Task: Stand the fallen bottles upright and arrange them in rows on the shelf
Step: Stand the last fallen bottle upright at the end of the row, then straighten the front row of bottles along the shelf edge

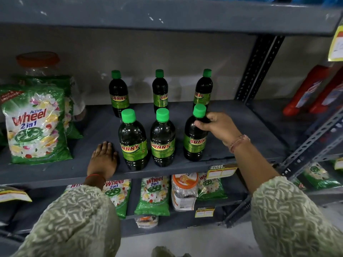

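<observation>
Several dark bottles with green caps and "SUNNY" labels stand upright in two rows on the grey shelf (241,127). The back row has a left bottle (118,93), a middle bottle (160,90) and a right bottle (203,89). In front stand a left bottle (133,140), a middle bottle (162,138) and a right bottle (194,134). My right hand (220,127) grips the shoulder of the front right bottle. My left hand (104,158) rests flat on the shelf's front edge, just left of the front left bottle, holding nothing.
Green Wheel detergent bags (35,123) stand at the shelf's left, with a clear jar with an orange lid (39,62) behind them. More bags (153,195) and a jar (183,190) fill the lower shelf. Red bottles (311,89) lie on the neighbouring rack to the right.
</observation>
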The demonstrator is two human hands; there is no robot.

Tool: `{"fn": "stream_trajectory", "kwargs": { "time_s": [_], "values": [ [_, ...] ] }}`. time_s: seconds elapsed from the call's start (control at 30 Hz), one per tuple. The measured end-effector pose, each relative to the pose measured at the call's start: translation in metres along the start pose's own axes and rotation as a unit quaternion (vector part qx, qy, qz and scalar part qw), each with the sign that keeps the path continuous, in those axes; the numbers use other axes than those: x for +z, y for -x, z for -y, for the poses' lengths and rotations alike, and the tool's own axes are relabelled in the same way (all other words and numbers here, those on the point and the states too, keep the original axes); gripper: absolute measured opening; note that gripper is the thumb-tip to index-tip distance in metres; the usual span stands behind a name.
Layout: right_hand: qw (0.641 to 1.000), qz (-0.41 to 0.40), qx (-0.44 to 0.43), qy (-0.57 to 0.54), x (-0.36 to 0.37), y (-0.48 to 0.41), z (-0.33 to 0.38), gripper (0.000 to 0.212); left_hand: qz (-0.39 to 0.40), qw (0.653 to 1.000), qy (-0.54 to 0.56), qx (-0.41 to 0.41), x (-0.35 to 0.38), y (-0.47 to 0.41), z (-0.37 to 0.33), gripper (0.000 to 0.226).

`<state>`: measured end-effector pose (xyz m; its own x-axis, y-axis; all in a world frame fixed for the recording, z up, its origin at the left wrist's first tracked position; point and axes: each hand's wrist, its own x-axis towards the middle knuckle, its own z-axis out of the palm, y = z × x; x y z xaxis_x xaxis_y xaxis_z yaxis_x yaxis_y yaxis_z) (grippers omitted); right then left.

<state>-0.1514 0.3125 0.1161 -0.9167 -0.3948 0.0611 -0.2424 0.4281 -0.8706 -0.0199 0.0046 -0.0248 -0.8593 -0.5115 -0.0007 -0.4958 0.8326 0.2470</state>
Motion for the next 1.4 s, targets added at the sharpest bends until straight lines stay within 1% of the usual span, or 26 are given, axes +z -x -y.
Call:
{"fn": "stream_trajectory", "kwargs": {
  "time_s": [0.3,0.33,0.4,0.43,0.5,0.53,0.57,0.6,0.63,0.67,0.7,0.73,0.77,0.83,0.93,1.1,1.2,1.3,1.4],
  "values": [
    [1.0,0.006,-0.015,0.015,-0.002,0.013,0.002,0.033,-0.019,0.999,0.029,-0.011,0.002,-0.001,-0.001,0.052],
    [1.0,0.008,-0.018,0.016,-0.002,0.013,0.001,0.034,-0.022,0.999,0.042,-0.014,0.002,-0.001,-0.002,0.05],
    [0.999,0.019,-0.026,0.006,-0.003,0.013,-0.004,0.039,-0.059,0.99,0.124,-0.036,-0.002,0.006,-0.006,0.044],
    [0.999,0.028,-0.024,-0.012,-0.002,0.016,-0.007,0.046,-0.101,0.975,0.184,-0.066,-0.004,0.014,-0.01,0.041],
    [0.998,0.034,-0.017,-0.048,0.0,0.023,-0.019,0.072,-0.218,0.92,0.297,-0.132,-0.008,0.041,-0.021,0.039],
    [0.997,0.031,-0.016,-0.065,0.004,0.027,-0.027,0.079,-0.269,0.893,0.332,-0.141,-0.008,0.06,-0.031,0.043],
    [0.997,0.022,-0.011,-0.073,0.01,0.032,-0.037,0.079,-0.29,0.882,0.351,-0.122,-0.007,0.082,-0.045,0.051],
    [0.997,0.017,-0.004,-0.08,0.018,0.035,-0.05,0.078,-0.281,0.886,0.36,-0.083,-0.005,0.102,-0.063,0.062],
    [0.998,0.014,0.013,-0.068,0.027,0.041,-0.059,0.078,-0.248,0.896,0.365,-0.044,0.002,0.116,-0.08,0.074],
    [0.998,0.006,0.022,-0.064,0.037,0.047,-0.068,0.081,-0.201,0.907,0.369,-0.024,0.008,0.124,-0.098,0.083],
    [0.998,-0.015,0.034,-0.045,0.047,0.05,-0.075,0.086,-0.158,0.911,0.38,-0.021,0.014,0.128,-0.115,0.088],
    [0.998,-0.038,0.034,-0.026,0.056,0.051,-0.081,0.092,-0.135,0.91,0.391,-0.027,0.018,0.128,-0.13,0.088],
    [0.998,-0.057,0.037,-0.005,0.063,0.053,-0.082,0.097,-0.131,0.905,0.404,-0.032,0.021,0.124,-0.143,0.088],
    [0.995,-0.091,0.036,0.025,0.072,0.052,-0.085,0.099,-0.14,0.895,0.421,-0.045,0.026,0.114,-0.161,0.086],
    [0.992,-0.119,0.021,0.044,0.076,0.047,-0.089,0.095,-0.16,0.888,0.417,-0.104,0.028,0.1,-0.177,0.083],
    [0.99,-0.119,0.011,0.068,0.07,0.046,-0.097,0.085,-0.183,0.893,0.382,-0.151,0.031,0.084,-0.184,0.079],
    [0.988,-0.137,0.018,0.073,0.055,0.046,-0.106,0.08,-0.194,0.901,0.361,-0.141,0.037,0.08,-0.183,0.076],
    [0.982,-0.168,0.043,0.069,0.028,0.044,-0.119,0.075,-0.195,0.913,0.334,-0.128,0.039,0.082,-0.19,0.073],
    [0.979,-0.184,0.067,0.063,0.001,0.043,-0.132,0.075,-0.197,0.92,0.322,-0.109,0.038,0.082,-0.201,0.068]
  ]
}}
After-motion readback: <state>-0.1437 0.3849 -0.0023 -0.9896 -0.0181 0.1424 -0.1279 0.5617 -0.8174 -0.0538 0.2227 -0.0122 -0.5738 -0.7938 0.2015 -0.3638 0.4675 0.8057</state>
